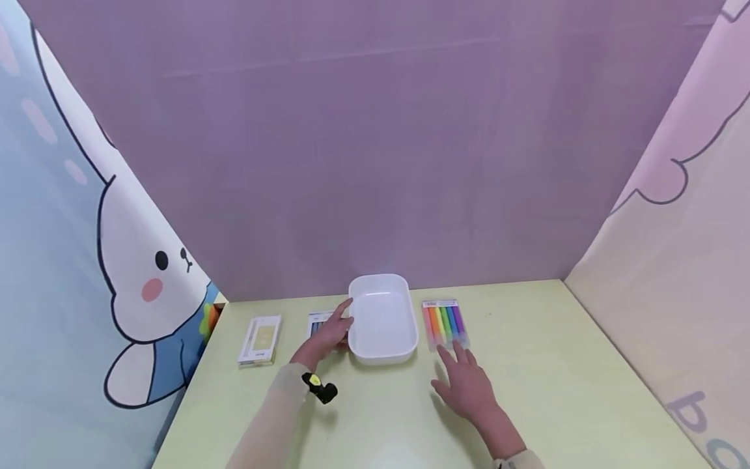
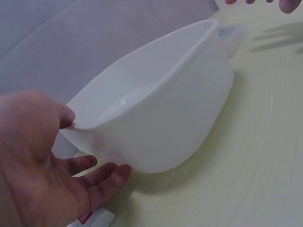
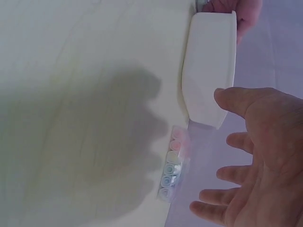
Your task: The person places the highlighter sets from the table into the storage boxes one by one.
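A white plastic basin (image 1: 383,326) stands on the table near the back edge. My left hand (image 1: 328,332) grips its left side, the thumb (image 2: 66,116) at the rim and the other fingers low against the outer wall. My right hand (image 1: 465,387) hovers with spread fingers, holding nothing, just in front of a clear pack of coloured markers (image 1: 444,322) right of the basin. The right wrist view shows the round ends of the markers (image 3: 169,169). A flat pack with dark strips (image 1: 318,319) lies left of the basin, partly hidden by my left hand.
A white box with a yellowish panel (image 1: 260,340) lies farther left on the pale table (image 1: 375,430). Behind the table rises a purple cloth wall (image 1: 375,163). Printed curtains border the left (image 1: 58,260) and right (image 1: 674,293) sides.
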The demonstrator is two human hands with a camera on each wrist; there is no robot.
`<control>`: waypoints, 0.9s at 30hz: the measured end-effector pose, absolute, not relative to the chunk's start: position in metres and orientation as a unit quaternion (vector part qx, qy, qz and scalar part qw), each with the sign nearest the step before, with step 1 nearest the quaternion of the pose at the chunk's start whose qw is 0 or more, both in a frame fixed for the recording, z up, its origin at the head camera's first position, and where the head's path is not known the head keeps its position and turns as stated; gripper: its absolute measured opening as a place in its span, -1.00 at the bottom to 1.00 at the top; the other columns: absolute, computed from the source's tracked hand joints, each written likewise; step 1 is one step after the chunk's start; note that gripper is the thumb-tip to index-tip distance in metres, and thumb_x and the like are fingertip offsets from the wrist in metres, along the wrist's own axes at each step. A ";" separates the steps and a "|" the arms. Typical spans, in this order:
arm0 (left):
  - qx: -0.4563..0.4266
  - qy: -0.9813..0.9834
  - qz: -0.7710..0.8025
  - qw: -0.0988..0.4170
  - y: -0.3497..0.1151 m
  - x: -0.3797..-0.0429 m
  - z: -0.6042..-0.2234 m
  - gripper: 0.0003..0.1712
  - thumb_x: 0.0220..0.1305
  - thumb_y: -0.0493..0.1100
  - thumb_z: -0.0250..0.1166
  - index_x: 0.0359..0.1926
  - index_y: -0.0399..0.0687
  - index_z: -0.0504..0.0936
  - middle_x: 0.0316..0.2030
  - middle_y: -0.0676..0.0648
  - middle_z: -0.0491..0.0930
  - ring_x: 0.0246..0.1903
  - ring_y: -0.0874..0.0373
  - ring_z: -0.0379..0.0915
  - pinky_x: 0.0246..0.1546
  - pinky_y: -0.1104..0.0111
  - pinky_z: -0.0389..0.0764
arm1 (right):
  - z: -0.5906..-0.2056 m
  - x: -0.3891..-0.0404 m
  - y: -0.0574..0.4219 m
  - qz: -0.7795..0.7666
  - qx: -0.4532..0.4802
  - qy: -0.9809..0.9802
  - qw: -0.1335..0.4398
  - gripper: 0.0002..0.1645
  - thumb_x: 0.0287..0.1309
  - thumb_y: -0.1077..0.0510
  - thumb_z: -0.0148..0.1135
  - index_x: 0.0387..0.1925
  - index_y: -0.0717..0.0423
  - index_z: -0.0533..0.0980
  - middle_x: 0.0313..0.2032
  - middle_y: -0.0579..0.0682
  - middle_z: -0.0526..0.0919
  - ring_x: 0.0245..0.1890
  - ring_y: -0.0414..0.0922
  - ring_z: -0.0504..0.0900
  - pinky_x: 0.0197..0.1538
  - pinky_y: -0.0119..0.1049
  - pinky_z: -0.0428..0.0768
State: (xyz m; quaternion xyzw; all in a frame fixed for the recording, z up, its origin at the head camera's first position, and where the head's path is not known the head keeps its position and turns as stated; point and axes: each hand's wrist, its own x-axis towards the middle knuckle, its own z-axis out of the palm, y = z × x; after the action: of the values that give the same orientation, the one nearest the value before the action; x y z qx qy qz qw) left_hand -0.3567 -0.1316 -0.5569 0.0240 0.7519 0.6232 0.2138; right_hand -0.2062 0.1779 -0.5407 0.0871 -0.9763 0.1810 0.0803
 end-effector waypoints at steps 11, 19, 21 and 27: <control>0.034 0.798 0.583 0.149 -0.125 -0.354 -0.557 -0.28 0.50 -0.11 0.00 0.54 0.20 -0.09 0.27 -0.44 0.25 0.11 -0.19 0.42 0.02 0.06 0.50 | -0.535 -0.220 0.178 0.159 0.065 -0.980 0.097 -0.22 0.10 -0.08 0.34 0.29 0.18 0.37 0.26 0.39 0.32 0.15 0.39 0.38 0.00 0.28 0.45; 0.031 0.811 0.572 0.118 -0.125 -0.357 -0.560 -0.30 0.50 -0.09 -0.01 0.54 0.23 -0.07 0.22 -0.39 0.33 0.06 -0.16 0.44 0.06 0.02 0.45 | -0.540 -0.243 0.180 0.168 0.033 -0.981 0.087 -0.12 0.07 -0.19 0.34 0.31 0.20 0.34 0.24 0.39 0.33 0.14 0.38 0.37 -0.03 0.28 0.46; 0.029 0.813 0.570 0.113 -0.124 -0.357 -0.563 -0.30 0.50 -0.08 0.00 0.53 0.23 -0.06 0.19 -0.38 0.36 0.02 -0.13 0.47 0.04 0.04 0.47 | -0.544 -0.246 0.182 0.168 0.027 -0.983 0.075 -0.08 0.07 -0.23 0.33 0.33 0.20 0.32 0.26 0.41 0.29 0.16 0.38 0.34 0.00 0.30 0.43; 0.041 0.825 0.553 0.108 -0.123 -0.356 -0.569 -0.31 0.51 -0.05 -0.04 0.54 0.22 -0.08 0.20 -0.39 0.37 0.02 -0.10 0.46 0.03 0.04 0.47 | -0.552 -0.257 0.188 0.169 0.010 -0.983 0.070 -0.05 0.07 -0.26 0.30 0.35 0.20 0.30 0.29 0.47 0.20 0.19 0.44 0.27 0.04 0.36 0.36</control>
State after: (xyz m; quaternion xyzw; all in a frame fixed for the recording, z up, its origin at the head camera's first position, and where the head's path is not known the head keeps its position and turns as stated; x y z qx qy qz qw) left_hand -0.3564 -0.1225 -0.5694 0.0411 0.8252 0.5529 0.1083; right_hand -0.2567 0.1880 -0.5517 0.0099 -0.9831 0.1691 0.0698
